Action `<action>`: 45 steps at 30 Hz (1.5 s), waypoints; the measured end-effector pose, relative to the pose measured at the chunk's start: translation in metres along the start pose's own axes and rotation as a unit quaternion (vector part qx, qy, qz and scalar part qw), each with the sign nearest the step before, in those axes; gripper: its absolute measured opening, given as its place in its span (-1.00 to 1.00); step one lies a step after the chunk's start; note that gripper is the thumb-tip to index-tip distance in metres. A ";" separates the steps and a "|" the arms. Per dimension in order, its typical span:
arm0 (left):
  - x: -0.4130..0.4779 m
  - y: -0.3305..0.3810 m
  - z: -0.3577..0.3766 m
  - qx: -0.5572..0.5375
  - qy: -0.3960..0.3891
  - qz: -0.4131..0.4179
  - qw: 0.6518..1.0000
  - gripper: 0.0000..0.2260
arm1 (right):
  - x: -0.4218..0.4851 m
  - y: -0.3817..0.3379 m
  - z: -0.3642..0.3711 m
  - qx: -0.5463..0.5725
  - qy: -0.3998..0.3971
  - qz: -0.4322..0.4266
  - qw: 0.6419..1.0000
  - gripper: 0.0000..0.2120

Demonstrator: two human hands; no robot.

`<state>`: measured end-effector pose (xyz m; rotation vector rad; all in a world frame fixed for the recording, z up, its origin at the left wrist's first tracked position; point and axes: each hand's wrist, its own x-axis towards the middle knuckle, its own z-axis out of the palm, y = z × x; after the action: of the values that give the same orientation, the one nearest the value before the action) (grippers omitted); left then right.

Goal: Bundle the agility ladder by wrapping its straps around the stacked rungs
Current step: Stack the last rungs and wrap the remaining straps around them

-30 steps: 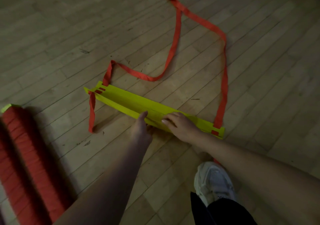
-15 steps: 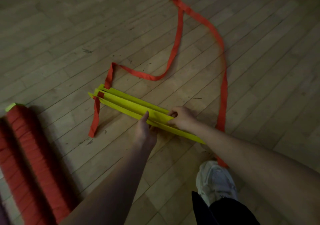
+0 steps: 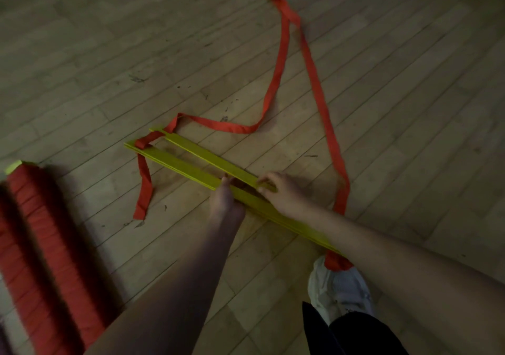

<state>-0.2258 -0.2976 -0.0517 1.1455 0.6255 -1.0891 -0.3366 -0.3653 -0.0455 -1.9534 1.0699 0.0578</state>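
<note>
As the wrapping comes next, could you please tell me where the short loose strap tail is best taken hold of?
Pinch the strap tail across its width near its free end, from above, with the left hand, which is nearer. It lies slack on the floor, its other end anchored at the stacked rungs.

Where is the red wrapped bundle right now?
The bundle lies on the floor at the head view's far left, left of the left hand and apart from the yellow rungs.
</note>
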 end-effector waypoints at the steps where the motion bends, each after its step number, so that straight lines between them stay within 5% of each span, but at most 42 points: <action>1: 0.002 0.000 0.000 -0.013 -0.002 -0.003 1.000 -0.77 | 0.003 0.002 -0.001 0.005 0.018 0.045 0.999 -0.71; 8: 0.001 0.002 0.001 -0.034 -0.041 -0.025 0.998 -0.75 | 0.016 0.008 -0.010 0.061 -0.014 0.144 0.988 -0.62; 17: -0.008 0.001 0.001 -0.030 -0.077 -0.021 0.996 -0.67 | 0.005 -0.003 -0.003 0.080 0.046 0.029 0.995 -0.84; 23: -0.004 0.007 0.000 0.004 -0.070 -0.002 0.998 -0.77 | 0.000 -0.005 -0.009 0.103 -0.034 -0.028 0.994 -0.91; 27: -0.001 0.015 0.006 -0.085 -0.040 -0.008 0.996 -0.77 | -0.006 -0.002 -0.010 0.073 -0.115 -0.021 0.990 -0.74; 31: 0.009 0.033 0.001 -0.127 -0.042 0.013 0.991 -0.80 | -0.006 0.009 -0.020 -0.030 0.015 -0.012 0.999 -0.71; 35: 0.012 0.048 -0.003 -0.117 -0.039 0.063 0.990 -0.77 | -0.007 0.016 -0.035 -0.180 0.160 -0.011 0.971 -0.60; 37: 0.015 0.054 -0.004 -0.111 -0.045 0.081 0.990 -0.80 | -0.007 0.016 -0.041 -0.225 0.177 0.060 0.956 -0.51; 39: 0.017 0.058 -0.003 -0.110 -0.055 0.084 0.989 -0.86 | -0.003 0.016 -0.047 -0.148 0.140 0.203 0.958 -0.47; 41: 0.021 0.058 -0.002 -0.132 -0.053 0.080 0.987 -0.88 | 0.001 0.017 -0.049 0.054 0.062 0.292 0.953 -0.53; 45: 0.020 0.055 -0.004 -0.148 -0.085 0.051 0.984 -0.90 | 0.005 0.016 -0.037 0.177 0.068 0.226 0.955 -0.78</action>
<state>-0.1675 -0.3002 -0.0482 0.8098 0.5668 -0.9579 -0.3579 -0.3990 -0.0359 -1.3821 1.4913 -0.0204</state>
